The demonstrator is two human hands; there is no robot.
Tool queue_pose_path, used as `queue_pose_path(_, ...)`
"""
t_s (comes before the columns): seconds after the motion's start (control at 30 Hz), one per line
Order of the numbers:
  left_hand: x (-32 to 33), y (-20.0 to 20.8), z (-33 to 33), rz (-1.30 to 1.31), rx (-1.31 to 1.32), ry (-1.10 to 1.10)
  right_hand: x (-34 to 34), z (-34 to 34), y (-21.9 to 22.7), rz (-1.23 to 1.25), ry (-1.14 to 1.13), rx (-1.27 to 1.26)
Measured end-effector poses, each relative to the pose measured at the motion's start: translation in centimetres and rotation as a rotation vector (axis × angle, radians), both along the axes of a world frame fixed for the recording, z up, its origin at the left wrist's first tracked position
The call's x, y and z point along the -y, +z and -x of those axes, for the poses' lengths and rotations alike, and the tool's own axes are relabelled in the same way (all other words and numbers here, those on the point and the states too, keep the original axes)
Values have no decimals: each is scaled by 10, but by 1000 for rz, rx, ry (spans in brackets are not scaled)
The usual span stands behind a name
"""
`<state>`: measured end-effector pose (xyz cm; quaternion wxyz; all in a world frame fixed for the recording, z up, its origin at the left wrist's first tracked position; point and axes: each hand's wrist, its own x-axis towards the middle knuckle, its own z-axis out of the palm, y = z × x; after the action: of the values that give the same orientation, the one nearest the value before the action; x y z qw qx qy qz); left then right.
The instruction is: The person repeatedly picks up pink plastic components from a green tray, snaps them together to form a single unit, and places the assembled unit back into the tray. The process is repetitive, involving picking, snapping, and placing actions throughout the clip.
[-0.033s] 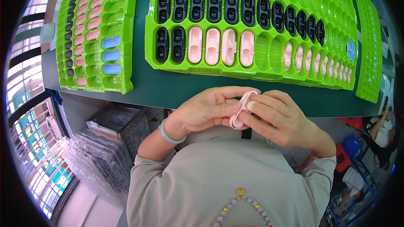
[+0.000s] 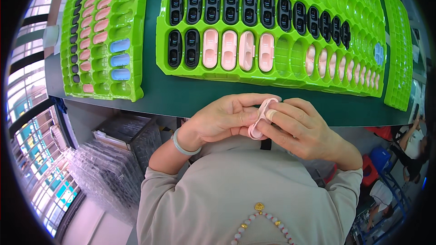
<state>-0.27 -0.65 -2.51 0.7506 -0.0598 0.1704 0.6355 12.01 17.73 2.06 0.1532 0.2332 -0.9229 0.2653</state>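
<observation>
A small pink oblong plastic shell [image 2: 257, 131] with hollows along it, like part of an earbud case, is held tilted in front of my body. My left hand [image 2: 229, 117] pinches its left side between thumb and fingers. The fingers of my right hand [image 2: 302, 127] press on its right side and hide part of it; a pale band wraps one of them. Both hands are just off the near edge of the green-topped table [image 2: 181, 91]. Beyond them, a green tray [image 2: 281, 45] holds matching pink shells [image 2: 266, 52] and black ones [image 2: 192, 48] with two wells each.
At left, another green tray [image 2: 136, 91] carries dark, pink and blue pieces [image 2: 120, 59]. A third tray [image 2: 398, 77] stands at the right edge. Below the table at left is a stack of clear plastic trays [image 2: 109, 168]. Other people [image 2: 411, 152] are at far right.
My right-hand fingers have shifted very slightly on the pink shell. Everything else stays as it was.
</observation>
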Motion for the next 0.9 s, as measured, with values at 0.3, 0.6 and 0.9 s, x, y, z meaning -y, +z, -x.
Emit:
queue_pose_path(0.3,-8,22,-3,41,-305,-62,10,-13,-8,-108,-69,-63)
queue_pose_path(0.6,-6,37,-18,65,-954,-38,11,-19,-16,-266,-109,-233)
queue_pose_path(0.9,-12,37,-17,102,-1343,-89,-5,-17,-22,-56,-73,-172)
